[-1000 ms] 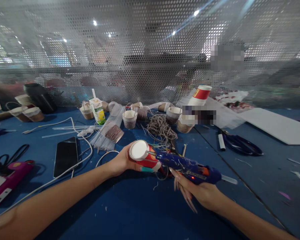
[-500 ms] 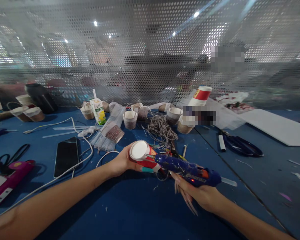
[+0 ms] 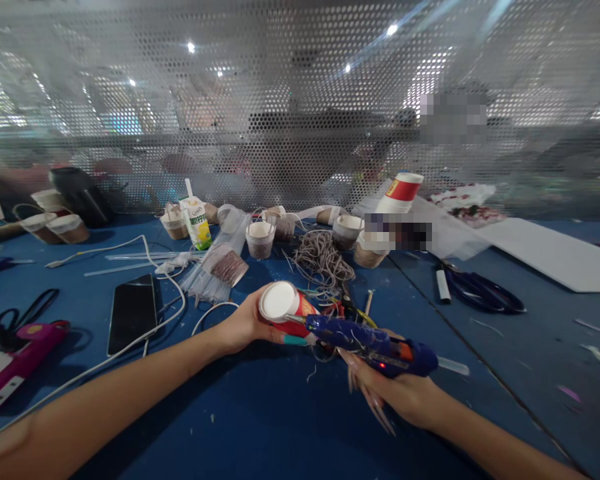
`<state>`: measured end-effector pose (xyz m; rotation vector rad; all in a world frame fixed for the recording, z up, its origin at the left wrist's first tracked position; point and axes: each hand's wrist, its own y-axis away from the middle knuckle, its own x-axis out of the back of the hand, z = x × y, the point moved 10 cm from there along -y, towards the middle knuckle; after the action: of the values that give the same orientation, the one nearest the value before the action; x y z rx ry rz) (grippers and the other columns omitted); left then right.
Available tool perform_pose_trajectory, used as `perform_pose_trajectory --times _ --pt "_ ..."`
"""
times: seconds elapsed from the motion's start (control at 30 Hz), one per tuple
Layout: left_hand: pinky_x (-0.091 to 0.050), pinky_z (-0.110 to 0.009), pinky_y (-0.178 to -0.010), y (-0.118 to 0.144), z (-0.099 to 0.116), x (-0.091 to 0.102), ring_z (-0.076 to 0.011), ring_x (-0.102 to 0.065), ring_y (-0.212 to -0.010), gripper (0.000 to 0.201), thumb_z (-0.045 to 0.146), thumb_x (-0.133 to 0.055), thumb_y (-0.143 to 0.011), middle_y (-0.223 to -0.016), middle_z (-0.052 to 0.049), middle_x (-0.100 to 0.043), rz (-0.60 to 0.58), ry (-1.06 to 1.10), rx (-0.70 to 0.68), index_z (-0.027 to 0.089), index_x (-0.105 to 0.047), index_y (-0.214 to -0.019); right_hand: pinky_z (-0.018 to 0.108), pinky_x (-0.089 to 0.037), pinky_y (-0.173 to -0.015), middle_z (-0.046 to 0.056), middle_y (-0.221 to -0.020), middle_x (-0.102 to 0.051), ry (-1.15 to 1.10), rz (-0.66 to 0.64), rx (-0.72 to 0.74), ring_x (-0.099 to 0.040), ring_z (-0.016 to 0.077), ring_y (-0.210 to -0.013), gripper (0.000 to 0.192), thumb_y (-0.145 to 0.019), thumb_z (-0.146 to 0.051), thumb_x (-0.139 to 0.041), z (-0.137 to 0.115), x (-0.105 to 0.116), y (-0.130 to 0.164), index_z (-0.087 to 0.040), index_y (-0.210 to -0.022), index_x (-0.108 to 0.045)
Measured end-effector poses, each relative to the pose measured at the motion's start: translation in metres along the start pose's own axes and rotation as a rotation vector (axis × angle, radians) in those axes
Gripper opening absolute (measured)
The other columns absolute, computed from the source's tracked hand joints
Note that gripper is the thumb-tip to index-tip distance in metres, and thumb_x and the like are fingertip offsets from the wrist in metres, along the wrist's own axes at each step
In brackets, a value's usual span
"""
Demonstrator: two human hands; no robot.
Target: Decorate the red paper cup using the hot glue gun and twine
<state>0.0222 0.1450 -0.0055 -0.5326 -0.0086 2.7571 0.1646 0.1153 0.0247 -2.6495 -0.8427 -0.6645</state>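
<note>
The left hand [image 3: 240, 325] clamps a red cup [image 3: 286, 310] on its side above the bench [image 3: 260, 427], the right hand [image 3: 397, 390] closed around a glue gun [image 3: 370, 343], nozzle at the cup's base, seemingly mid-gluing; next calls for a steady squeeze.

I am seeing bare, sleeveless forearms; the right hand [image 3: 405, 393] is wearing very long pointed nails, the left hand [image 3: 240, 325] a teal-painted one.

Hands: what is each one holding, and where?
Left hand grips the red paper cup by its side; right hand holds the blue glue gun by its handle.
</note>
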Motion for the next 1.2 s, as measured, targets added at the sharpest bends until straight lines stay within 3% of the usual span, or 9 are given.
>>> perform_pose_trajectory --times 0.17,0.3,0.53,0.9,1.0,1.13,1.2 --pt "-0.042 -0.049 -0.094 0.000 0.001 -0.002 -0.0271 -0.061 -0.097 0.076 0.012 -0.088 -0.037 -0.100 -0.008 -0.066 -0.008 0.009 0.000 0.017 -0.057 -0.106 0.023 -0.048 -0.041 -0.004 -0.033 -0.043 -0.015 0.031 -0.065 -0.044 0.0092 -0.031 0.055 -0.082 -0.058 -0.050 -0.010 0.001 0.002 -0.022 -0.041 -0.040" --pt "-0.042 -0.048 -0.095 0.000 0.001 -0.002 -0.0249 -0.061 -0.094 0.075 0.010 -0.088 -0.036 -0.098 -0.006 -0.067 0.002 0.012 0.006 0.017 -0.057 -0.104 0.023 -0.048 -0.041 -0.004 -0.034 -0.043 -0.042 0.019 -0.038 -0.045 0.0096 -0.033 0.052 -0.083 -0.056 -0.051 -0.014 0.000 0.002 -0.022 -0.044 -0.043" --pt "-0.043 -0.045 -0.094 0.000 0.001 -0.002 -0.0237 -0.061 -0.093 0.073 0.008 -0.086 -0.037 -0.100 -0.007 -0.067 0.008 0.006 0.005 0.017 -0.058 -0.104 0.024 -0.050 -0.046 -0.003 -0.035 -0.045 -0.018 0.014 -0.050 -0.048 0.0103 -0.034 0.057 -0.086 -0.054 -0.047 -0.003 0.002 0.006 -0.022 -0.040 -0.040" --pt "-0.044 -0.035 -0.085 0.001 0.004 -0.005 -0.0206 -0.062 -0.086 0.059 0.014 -0.084 -0.044 -0.091 -0.004 -0.069 -0.030 0.094 -0.042 0.017 -0.063 -0.099 0.029 -0.052 -0.058 -0.001 -0.037 -0.052 0.020 0.303 0.075 -0.055 0.0133 -0.038 0.057 -0.088 -0.055 -0.045 -0.008 0.048 0.002 -0.022 -0.042 -0.044" --pt "-0.044 -0.035 -0.085 0.002 0.006 -0.004 -0.0206 -0.061 -0.087 0.060 0.013 -0.084 -0.044 -0.094 -0.005 -0.069 -0.020 0.092 -0.048 0.016 -0.063 -0.100 0.030 -0.053 -0.057 -0.002 -0.036 -0.051 -0.003 0.285 0.073 -0.054 0.0136 -0.038 0.052 -0.088 -0.053 -0.047 -0.005 0.045 0.002 -0.022 -0.047 -0.048" --pt "-0.045 -0.037 -0.085 0.001 0.006 -0.006 -0.0217 -0.062 -0.089 0.061 0.013 -0.085 -0.043 -0.094 -0.005 -0.069 -0.013 0.098 -0.043 0.017 -0.062 -0.100 0.026 -0.048 -0.041 -0.005 -0.038 -0.049 -0.039 0.189 0.088 -0.051 0.0133 -0.034 0.034 -0.084 -0.053 -0.054 -0.005 0.032 0.000 -0.021 -0.072 -0.057" --pt "-0.045 -0.037 -0.085 0.001 0.006 -0.007 -0.0215 -0.063 -0.088 0.060 0.011 -0.085 -0.043 -0.092 -0.004 -0.069 -0.011 0.102 -0.032 0.018 -0.062 -0.098 0.025 -0.045 -0.039 -0.005 -0.039 -0.048 -0.019 0.136 0.108 -0.049 0.0123 -0.034 0.030 -0.083 -0.050 -0.055 -0.008 0.026 -0.002 -0.021 -0.075 -0.057"
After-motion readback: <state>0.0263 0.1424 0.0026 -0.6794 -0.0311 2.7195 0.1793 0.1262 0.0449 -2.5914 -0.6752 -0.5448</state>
